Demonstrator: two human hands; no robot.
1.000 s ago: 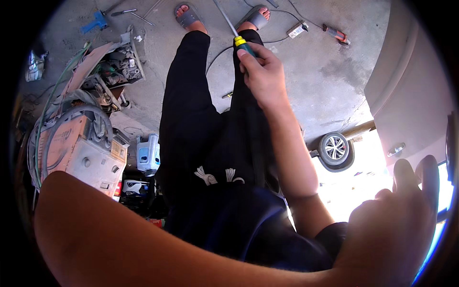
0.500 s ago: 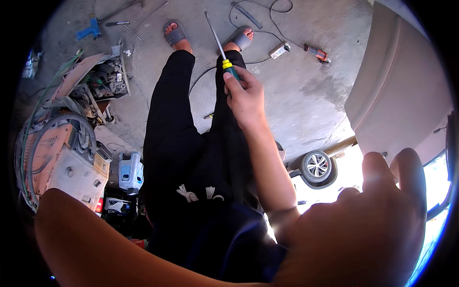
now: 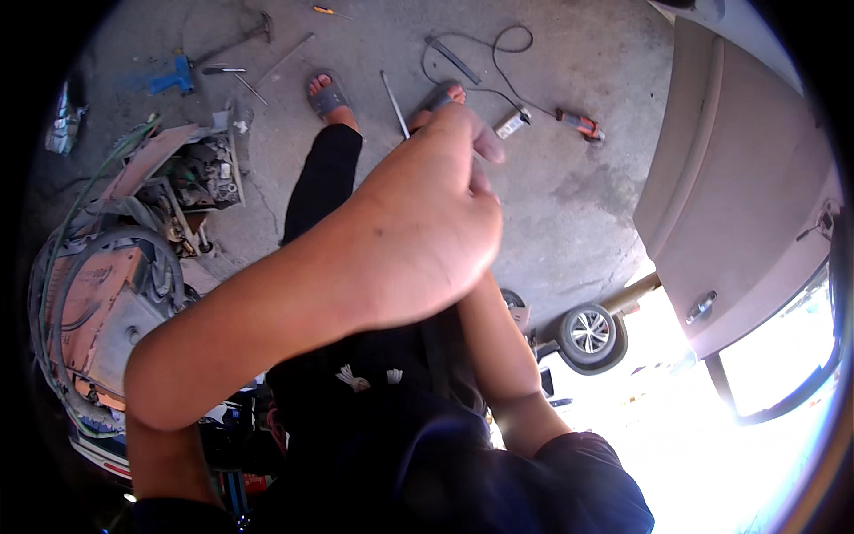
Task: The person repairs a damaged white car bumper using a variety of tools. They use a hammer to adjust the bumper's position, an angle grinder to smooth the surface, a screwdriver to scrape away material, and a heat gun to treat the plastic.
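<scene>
Swinging across, my left hand (image 3: 418,240) now hides the screwdriver (image 3: 395,104) handle; grips unreadable, so its shaft might slip unseen.

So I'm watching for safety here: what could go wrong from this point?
The screwdriver points its bare shaft down over feet in open sandals; a slip might drop it on toes. The left hand hides the grip. Cable and loose tools by the feet could trip the person.

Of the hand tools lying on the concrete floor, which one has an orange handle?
The tool right of the coiled black cable, near the car door. The blue tool and hammer lie far left.
</scene>
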